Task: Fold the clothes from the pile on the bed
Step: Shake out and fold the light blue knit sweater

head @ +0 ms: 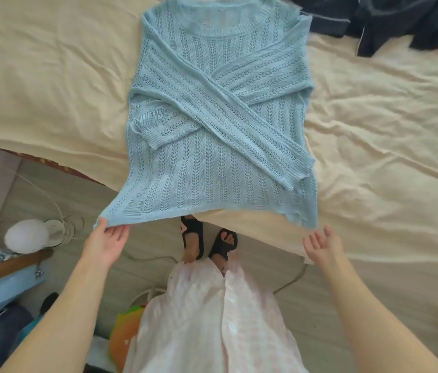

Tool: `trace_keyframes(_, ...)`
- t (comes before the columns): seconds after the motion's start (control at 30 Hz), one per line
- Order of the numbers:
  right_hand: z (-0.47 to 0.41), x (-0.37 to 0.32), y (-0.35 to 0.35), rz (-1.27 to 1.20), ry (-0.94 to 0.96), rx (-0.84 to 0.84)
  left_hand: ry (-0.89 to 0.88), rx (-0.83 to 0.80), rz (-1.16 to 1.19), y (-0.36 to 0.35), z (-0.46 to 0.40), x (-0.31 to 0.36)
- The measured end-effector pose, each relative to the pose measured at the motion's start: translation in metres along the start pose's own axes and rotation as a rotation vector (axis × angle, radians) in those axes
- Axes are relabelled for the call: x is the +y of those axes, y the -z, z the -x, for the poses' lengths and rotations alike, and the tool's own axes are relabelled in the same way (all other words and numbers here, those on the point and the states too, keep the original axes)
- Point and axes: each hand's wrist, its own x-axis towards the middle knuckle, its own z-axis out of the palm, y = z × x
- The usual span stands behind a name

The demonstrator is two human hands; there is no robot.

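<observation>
Head view shows your left hand (107, 239) reaching forward, fingers (121, 231) pinching the sweater's (212, 125) near hem corner. Your right hand (322, 244) hovers palm-up, fingers relaxed, just below the other corner. That sweater lies flat on the bed (387, 130), sleeves crossed.

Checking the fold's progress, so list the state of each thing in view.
Blue sweater: flat on bed, sleeves crossed, hem unfolded.
Left hand: pinches the hem's corner.
Right hand: open, apart from the hem.
Dark clothes: crumpled, unfolded.
Bed sheet: wrinkled.
</observation>
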Motion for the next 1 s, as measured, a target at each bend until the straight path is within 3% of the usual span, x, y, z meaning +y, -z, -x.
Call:
trace_keyframes(0.2, -0.022, 0.053, -0.03, -0.035, -0.1, -0.171, 0.226, -0.028, 0.062, -0.03, -0.044, -0.054)
trace_keyframes(0.33, -0.034, 0.062, -0.056, -0.173, -0.177, -0.151, 0.348, -0.086, 0.032, -0.068, -0.056, -0.092)
trace_keyframes(0.53, -0.033, 0.059, -0.073, -0.407, -0.185, -0.177, 0.233, 0.044, 0.166, -0.086, -0.062, -0.097)
trace_keyframes(0.77, -0.033, 0.058, -0.073, -0.513, -0.197, -0.141, 0.279, 0.1, 0.238, -0.082, -0.063, -0.076)
trace_keyframes(0.9, -0.031, 0.048, -0.064, -0.489, -0.121, -0.14, 0.19, 0.147, 0.189, -0.075, -0.067, -0.066)
trace_keyframes(1.0, -0.028, 0.047, -0.059, -0.443, -0.089, -0.162, 0.225, 0.134, 0.055, -0.069, -0.07, -0.063)
